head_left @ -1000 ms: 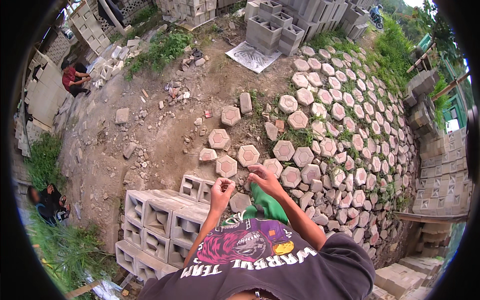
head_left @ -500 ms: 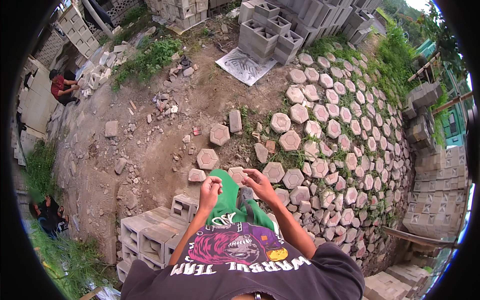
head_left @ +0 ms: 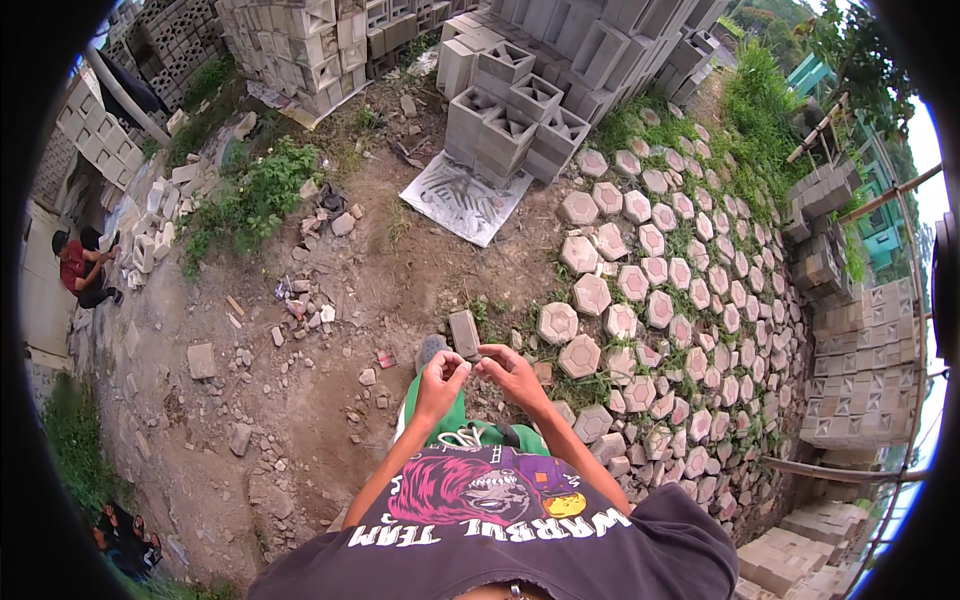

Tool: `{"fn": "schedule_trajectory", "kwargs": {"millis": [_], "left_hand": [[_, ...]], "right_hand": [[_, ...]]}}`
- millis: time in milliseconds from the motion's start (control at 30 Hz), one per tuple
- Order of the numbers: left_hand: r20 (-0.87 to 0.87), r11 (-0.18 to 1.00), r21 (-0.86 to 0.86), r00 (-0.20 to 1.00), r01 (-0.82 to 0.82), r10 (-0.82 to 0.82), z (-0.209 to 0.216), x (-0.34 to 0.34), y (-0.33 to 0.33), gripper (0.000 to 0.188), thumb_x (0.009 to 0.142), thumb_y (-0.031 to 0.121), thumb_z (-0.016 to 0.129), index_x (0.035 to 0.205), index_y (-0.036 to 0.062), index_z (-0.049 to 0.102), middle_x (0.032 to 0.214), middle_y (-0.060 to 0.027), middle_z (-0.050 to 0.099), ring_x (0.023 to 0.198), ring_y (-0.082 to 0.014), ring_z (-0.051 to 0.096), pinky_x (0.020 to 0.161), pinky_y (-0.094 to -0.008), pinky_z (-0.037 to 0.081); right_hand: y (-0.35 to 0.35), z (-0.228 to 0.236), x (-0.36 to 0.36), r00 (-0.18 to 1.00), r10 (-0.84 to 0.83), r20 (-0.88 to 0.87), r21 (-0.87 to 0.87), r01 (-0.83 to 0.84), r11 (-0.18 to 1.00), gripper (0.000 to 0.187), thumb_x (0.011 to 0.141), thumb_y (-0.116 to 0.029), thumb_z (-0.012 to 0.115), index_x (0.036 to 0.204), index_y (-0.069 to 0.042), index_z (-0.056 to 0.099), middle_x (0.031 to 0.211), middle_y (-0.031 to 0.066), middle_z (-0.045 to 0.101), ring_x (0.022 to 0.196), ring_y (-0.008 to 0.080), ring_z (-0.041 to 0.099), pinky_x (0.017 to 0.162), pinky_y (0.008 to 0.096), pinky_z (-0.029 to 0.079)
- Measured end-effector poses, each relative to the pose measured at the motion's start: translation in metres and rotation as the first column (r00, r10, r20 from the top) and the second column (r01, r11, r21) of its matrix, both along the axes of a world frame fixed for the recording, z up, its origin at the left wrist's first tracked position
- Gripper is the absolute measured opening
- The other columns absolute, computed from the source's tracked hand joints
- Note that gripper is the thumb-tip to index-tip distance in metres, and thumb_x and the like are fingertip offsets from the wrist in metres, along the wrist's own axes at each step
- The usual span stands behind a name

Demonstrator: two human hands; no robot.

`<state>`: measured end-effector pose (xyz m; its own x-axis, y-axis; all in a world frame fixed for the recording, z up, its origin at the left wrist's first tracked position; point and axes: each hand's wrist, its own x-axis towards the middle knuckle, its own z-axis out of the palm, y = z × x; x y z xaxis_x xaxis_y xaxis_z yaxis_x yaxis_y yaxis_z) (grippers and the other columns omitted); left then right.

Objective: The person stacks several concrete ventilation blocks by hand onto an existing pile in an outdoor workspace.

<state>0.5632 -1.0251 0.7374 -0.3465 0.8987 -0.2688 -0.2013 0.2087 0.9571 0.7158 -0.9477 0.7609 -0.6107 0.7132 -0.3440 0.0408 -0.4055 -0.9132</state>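
My left hand (head_left: 441, 384) is raised in front of my body, its thumb and fingers closed in a pinch. Close beside it, my right hand (head_left: 509, 374) is closed too, fingertips almost meeting the left ones. Anything held between them is too small to make out. Below and just beyond the hands, a grey rectangular paver (head_left: 464, 333) lies on the dirt, partly behind my right fingers. Green trousers (head_left: 449, 414) and a grey shoe (head_left: 432, 348) show under my hands.
Hexagonal pavers (head_left: 591, 294) cover the ground on the right. Ahead stand stacked hollow concrete blocks (head_left: 487, 132) beside a white sheet (head_left: 468, 195). Rubble (head_left: 300, 312) and a green bush (head_left: 262, 195) are at left. One person (head_left: 80, 265) crouches far left; another (head_left: 127, 540) is lower left.
I have moved forward over the ground, so nearby blocks and pavers passed beneath or behind me. My hands have come together from a wider gap, and the right fingers have curled in.
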Motion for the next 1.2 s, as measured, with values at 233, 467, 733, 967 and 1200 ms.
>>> {"fn": "schedule_trajectory", "kwargs": {"millis": [233,467,733,967,1200], "left_hand": [[-0.01,0.997,-0.075,1.0,-0.017,0.016,0.033,-0.124,0.114,0.018,0.083,0.008,0.064,0.077,0.0081,0.047,0.076,0.0003,0.057,0.067,-0.0045,0.051,0.063,-0.02,0.043],[-0.026,0.999,-0.054,1.0,-0.001,0.0,0.015,-0.177,0.218,0.028,0.083,0.008,0.064,0.068,0.0084,0.041,0.076,-0.0007,0.058,0.069,-0.005,0.047,0.063,-0.0226,0.043],[-0.186,0.994,-0.103,0.981,0.028,-0.047,0.008,-0.225,0.414,0.03,0.084,0.012,0.064,0.066,0.0061,0.04,0.079,-0.0046,0.062,0.068,-0.0064,0.047,0.06,-0.0247,0.042],[-0.166,0.993,-0.05,0.981,-0.108,0.098,0.047,-0.275,0.599,0.03,0.084,0.007,0.063,0.067,0.0086,0.038,0.08,-0.0049,0.061,0.07,-0.0062,0.048,0.065,-0.0235,0.043],[-0.044,0.989,-0.071,0.991,-0.128,0.125,0.029,-0.303,0.694,0.026,0.084,0.002,0.061,0.07,0.0087,0.04,0.08,-0.0062,0.059,0.077,-0.0106,0.054,0.074,-0.0256,0.046]], "right_hand": [[0.122,0.035,-0.091,0.991,-0.133,0.032,-0.005,0.133,0.991,0.032,0.093,-0.02,0.054,0.12,-0.002,0.052,0.097,0.0061,0.063,0.09,0.0115,0.059,0.079,0.0268,0.047],[0.227,0.019,-0.134,0.979,-0.183,0.094,-0.106,0.193,0.976,0.033,0.093,-0.02,0.054,0.12,-0.002,0.052,0.098,0.0073,0.063,0.092,0.0134,0.059,0.08,0.0279,0.047],[0.443,-0.025,-0.235,1.0,-0.003,-0.027,-0.074,0.001,0.997,0.032,0.092,-0.022,0.056,0.117,-0.002,0.054,0.097,0.0052,0.064,0.088,0.0113,0.06,0.075,0.0248,0.047],[0.658,0.03,-0.27,0.999,0.019,-0.037,-0.035,-0.02,0.999,0.032,0.093,-0.026,0.053,0.117,-0.005,0.054,0.099,0.0048,0.063,0.091,0.0122,0.059,0.078,0.0272,0.046],[0.764,0.017,-0.276,1.0,0.013,-0.015,-0.15,-0.016,0.988,0.032,0.093,-0.026,0.053,0.118,-0.005,0.054,0.099,0.0037,0.063,0.091,0.0113,0.059,0.079,0.0284,0.047]]}}
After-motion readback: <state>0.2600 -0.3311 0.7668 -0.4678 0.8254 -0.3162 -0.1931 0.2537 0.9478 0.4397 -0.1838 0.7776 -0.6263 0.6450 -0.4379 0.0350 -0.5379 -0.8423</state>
